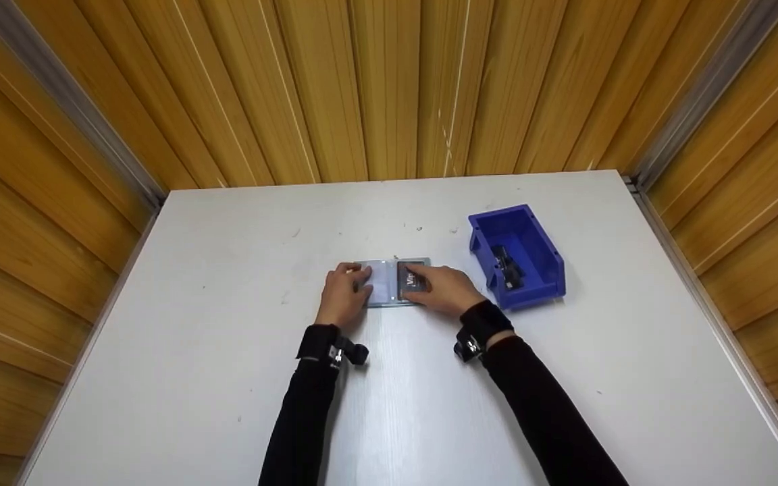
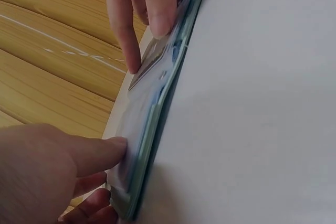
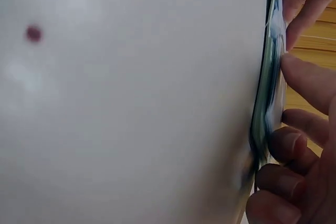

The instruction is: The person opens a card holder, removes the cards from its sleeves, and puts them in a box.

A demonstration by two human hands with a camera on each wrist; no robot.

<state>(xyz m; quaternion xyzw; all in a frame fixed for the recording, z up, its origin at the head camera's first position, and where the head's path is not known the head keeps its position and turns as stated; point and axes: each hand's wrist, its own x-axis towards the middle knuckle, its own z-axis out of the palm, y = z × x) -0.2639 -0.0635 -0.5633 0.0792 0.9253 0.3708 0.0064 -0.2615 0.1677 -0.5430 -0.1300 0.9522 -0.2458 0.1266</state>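
Observation:
An opened, booklet-like card holder [image 1: 378, 303] with clear plastic sleeves lies on the table. Its right-hand side shows a dark card [image 1: 402, 277] with white lettering, partly covered by my fingers. At its left edge my left hand [image 1: 343, 295] grips it, thumb on the top face and the other fingers curled at the edge. My right hand [image 1: 451, 289] is at the other end. Its thumb and index finger rest on the sleeve over the dark card, while the remaining fingers curl against the right edge [image 3: 261, 124].
A blue plastic bin [image 1: 541, 295] stands close to the right hand, holding small black items [image 1: 507, 266]. The white table [image 1: 193, 351] is bounded by wood-patterned walls [image 1: 389, 88] at the back and both sides.

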